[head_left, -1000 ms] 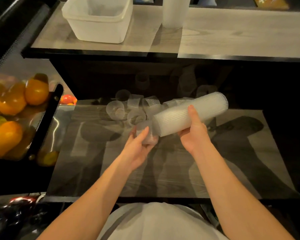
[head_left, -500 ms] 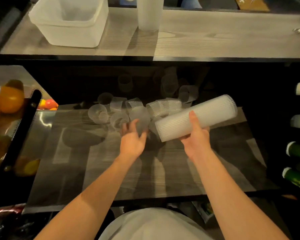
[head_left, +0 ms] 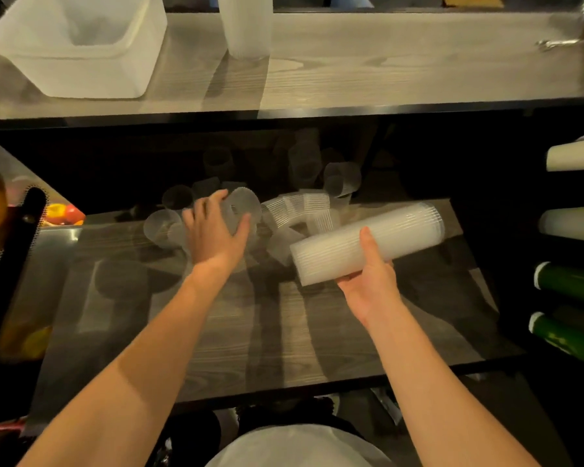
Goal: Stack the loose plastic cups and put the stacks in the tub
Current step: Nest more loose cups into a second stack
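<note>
Head view: left hand (head_left: 216, 232) cups a loose cup (head_left: 241, 208) — right hand (head_left: 368, 281) clasps stack (head_left: 364, 242).

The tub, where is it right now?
In the head view the tub sits at upper left on the raised wooden shelf, left of an upright cup stack, and beyond the loose cups on the lower surface.

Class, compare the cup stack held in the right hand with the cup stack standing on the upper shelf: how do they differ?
The held stack lies nearly sideways, gripped by the right hand above the lower shelf. The standing stack is upright, untouched, beside the tub on the upper shelf. Both are nested, translucent whitish plastic cups.
</note>
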